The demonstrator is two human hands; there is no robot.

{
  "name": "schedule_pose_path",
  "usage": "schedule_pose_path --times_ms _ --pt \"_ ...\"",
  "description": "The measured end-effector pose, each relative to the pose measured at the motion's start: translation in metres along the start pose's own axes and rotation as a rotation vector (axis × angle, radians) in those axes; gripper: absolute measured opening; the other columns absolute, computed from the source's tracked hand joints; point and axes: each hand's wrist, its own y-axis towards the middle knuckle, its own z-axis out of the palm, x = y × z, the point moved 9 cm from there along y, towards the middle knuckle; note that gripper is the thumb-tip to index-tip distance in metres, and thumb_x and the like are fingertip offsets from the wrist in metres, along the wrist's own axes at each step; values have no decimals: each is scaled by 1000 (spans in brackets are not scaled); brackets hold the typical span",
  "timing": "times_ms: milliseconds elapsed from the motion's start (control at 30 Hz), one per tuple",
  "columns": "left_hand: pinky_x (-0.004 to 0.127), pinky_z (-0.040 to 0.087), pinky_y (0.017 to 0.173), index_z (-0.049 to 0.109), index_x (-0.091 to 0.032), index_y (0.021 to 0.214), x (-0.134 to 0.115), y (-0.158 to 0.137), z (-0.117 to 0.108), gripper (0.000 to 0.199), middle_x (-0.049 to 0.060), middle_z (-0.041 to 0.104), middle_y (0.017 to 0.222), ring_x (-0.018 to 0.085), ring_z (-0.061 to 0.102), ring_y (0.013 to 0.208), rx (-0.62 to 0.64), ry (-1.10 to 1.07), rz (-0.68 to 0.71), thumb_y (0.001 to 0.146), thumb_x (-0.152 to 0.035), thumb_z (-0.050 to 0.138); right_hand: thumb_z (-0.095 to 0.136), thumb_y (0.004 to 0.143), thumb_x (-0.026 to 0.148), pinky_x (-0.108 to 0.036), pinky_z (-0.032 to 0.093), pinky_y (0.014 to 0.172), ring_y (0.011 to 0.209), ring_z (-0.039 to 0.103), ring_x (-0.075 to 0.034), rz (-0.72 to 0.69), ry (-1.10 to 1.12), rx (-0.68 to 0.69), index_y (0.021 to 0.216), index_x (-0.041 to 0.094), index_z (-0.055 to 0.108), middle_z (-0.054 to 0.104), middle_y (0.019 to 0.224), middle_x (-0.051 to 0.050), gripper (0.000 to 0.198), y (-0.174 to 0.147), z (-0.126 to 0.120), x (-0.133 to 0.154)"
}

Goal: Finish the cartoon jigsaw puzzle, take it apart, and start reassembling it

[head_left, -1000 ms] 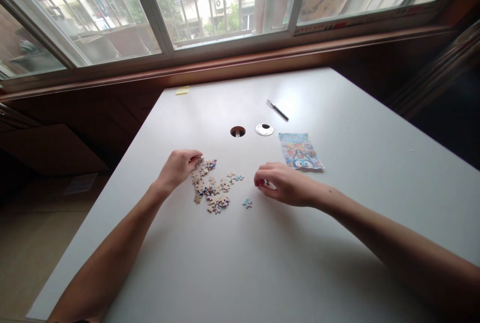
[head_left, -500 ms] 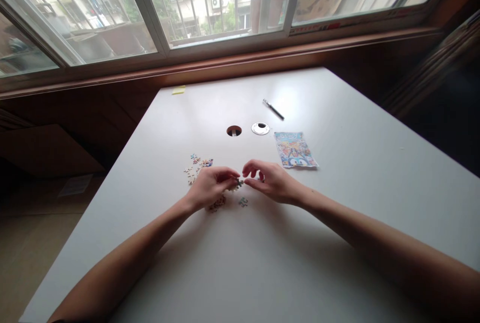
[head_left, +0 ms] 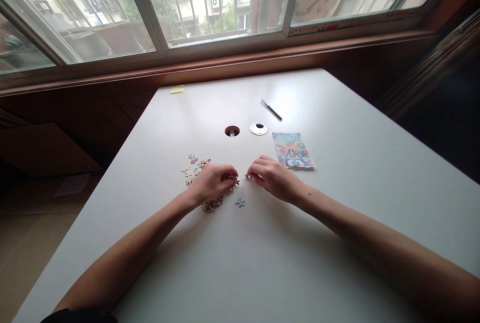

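Note:
Between the thumb and fingers of my left hand (head_left: 215, 181) is a small dark jigsaw piece (head_left: 237, 181). Just across a narrow gap, my right hand (head_left: 273, 177) pinches another small jigsaw piece (head_left: 246, 176) at its fingertips. Loose jigsaw pieces (head_left: 213, 205) lie in a heap below my left hand, partly covered by it. More scattered pieces (head_left: 192, 169) spread out beyond that hand. A small joined cluster of greenish-blue pieces (head_left: 240, 203) rests on the white table (head_left: 255, 263), nearer to me than both hands.
A colourful printed picture sheet (head_left: 293, 149) lies beyond my right hand. Farther back are a round cable hole (head_left: 232, 131), its loose cover (head_left: 258, 128), a pen (head_left: 271, 110) and a yellow sticky note (head_left: 177, 89). A window (head_left: 221, 3) rises behind the table's far edge.
My right hand's fingers have closed into a pinch, and a piece now shows at their tips. My left hand still holds its piece, now turned slightly. The view has shifted a little.

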Motion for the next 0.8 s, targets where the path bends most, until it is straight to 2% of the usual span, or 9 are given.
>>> schedule_pose_path --times_ms 133,233,367,467,667,800 --pt "23 46 69 73 -19 87 -7 0 -1 15 -1 72 79 13 64 72 -24 108 94 83 -7 64 45 94 2 -34 48 73 90 55 -22 -167 -164 22 89 13 69 67 87 -12 27 -1 0 20" --pt "24 45 69 72 -19 87 -7 0 -3 15 0 71 78 13 63 72 -57 144 118 83 -7 65 42 93 -1 -35 48 74 90 54 -23 -204 -250 35 86 12 69 66 88 -12 30 -2 0 25" --pt "24 46 70 72 -19 89 -4 0 -1 14 0 72 80 13 64 72 -59 145 114 84 -8 65 45 90 -4 -31 46 68 84 53 -20 -175 -239 126 75 14 64 64 82 -9 30 -2 6 21" --pt "25 46 71 72 -20 89 -4 0 -1 14 0 72 80 13 65 72 -58 151 115 84 -8 65 47 89 -4 -30 45 66 85 53 -20 -144 -185 143 74 15 64 64 82 -9 29 -1 5 18" --pt "24 47 72 73 -20 90 -7 -2 3 15 0 71 80 14 64 73 -63 177 167 85 -8 67 51 89 1 -35 51 75 89 57 -23 -91 -143 65 90 13 70 67 89 -11 23 0 -1 13" --pt "25 47 70 74 -21 92 -9 -5 11 15 1 70 80 14 63 73 -61 189 195 87 -9 66 52 87 -1 -37 52 77 91 58 -24 -69 -78 23 98 14 71 68 93 -11 27 0 -2 10"
